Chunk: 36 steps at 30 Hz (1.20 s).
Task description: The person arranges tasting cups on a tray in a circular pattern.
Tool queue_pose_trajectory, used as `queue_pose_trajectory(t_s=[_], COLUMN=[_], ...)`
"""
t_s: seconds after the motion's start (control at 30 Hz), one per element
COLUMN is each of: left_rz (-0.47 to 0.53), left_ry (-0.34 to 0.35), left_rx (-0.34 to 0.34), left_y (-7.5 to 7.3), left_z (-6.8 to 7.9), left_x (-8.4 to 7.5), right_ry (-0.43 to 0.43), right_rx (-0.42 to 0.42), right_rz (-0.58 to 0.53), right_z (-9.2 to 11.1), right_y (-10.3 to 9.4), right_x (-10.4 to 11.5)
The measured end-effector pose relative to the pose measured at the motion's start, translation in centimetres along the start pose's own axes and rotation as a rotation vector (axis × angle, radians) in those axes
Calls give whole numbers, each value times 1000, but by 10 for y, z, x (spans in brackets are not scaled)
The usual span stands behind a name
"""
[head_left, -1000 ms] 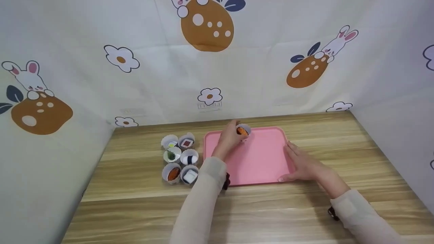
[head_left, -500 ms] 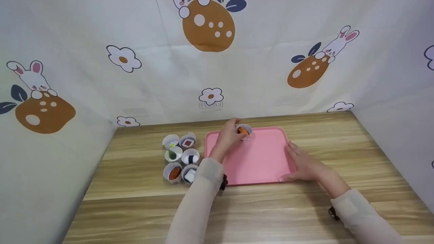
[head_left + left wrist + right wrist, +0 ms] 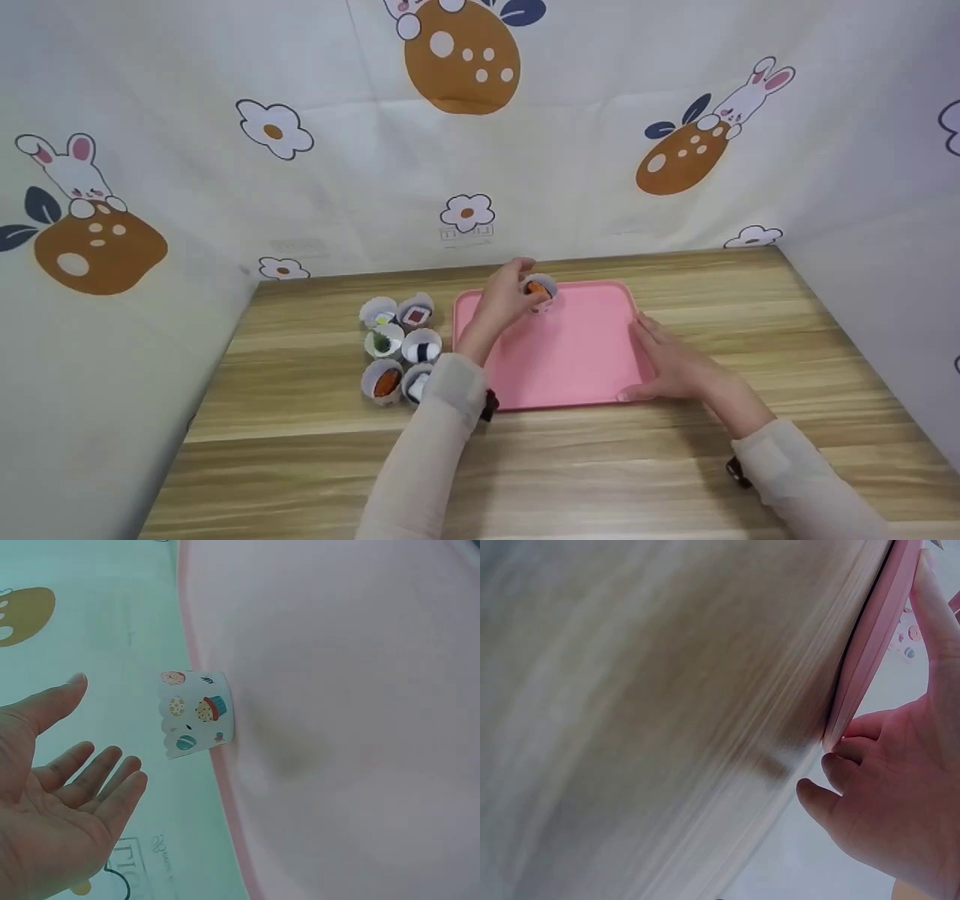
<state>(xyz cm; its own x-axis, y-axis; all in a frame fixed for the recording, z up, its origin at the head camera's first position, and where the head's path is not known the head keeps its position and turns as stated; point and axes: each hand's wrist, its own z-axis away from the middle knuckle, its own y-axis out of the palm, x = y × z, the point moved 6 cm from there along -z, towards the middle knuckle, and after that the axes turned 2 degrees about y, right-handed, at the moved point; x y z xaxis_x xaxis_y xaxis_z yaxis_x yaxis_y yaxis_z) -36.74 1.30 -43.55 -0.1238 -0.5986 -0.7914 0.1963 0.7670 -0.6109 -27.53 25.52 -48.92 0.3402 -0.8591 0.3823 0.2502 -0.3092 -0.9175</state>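
A paper baking cup [image 3: 550, 285] with an orange toy sushi piece [image 3: 535, 289] in it stands at the back of the pink tray [image 3: 570, 352]. In the left wrist view its side carries cupcake prints. My left hand [image 3: 501, 300] is beside this cup, apart from it, with thumb and fingers spread and nothing between them. At the tray's right side lies my right hand [image 3: 679, 367], its fingers along the right edge and its thumb at the near right corner. The right wrist view has this hand [image 3: 911, 765] against the tray rim, with fingers slightly bent.
Left of the tray, several paper cups [image 3: 382, 384] with toy sushi stand grouped in two columns. My left sleeve [image 3: 420, 457] partly covers the nearest right one, a cup [image 3: 417, 382] with a white piece. A printed cloth [image 3: 360, 180] hangs behind the wooden table [image 3: 300, 465].
My left hand has eased slightly left and back from the cup, its fingers parting from it. The cup stays where it was on the tray. The right hand has not moved.
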Motion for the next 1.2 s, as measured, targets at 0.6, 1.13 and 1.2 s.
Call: queue_pose_trajectory(t_s=[0.6,1.13,1.2], left_rz=[69,155,162], left_ry=[79,155,166], left_rx=[41,56,57], left_y=[-13,-23,-24], left_z=[22,45,48], left_x=[-18,-27,-26], right_ry=[-9,18,14], right_rx=[-5,7,6], right_rz=[-13,-18,-18], right_z=[-1,-1,-1], right_y=[-1,1,1], right_x=[-1,-2,-2])
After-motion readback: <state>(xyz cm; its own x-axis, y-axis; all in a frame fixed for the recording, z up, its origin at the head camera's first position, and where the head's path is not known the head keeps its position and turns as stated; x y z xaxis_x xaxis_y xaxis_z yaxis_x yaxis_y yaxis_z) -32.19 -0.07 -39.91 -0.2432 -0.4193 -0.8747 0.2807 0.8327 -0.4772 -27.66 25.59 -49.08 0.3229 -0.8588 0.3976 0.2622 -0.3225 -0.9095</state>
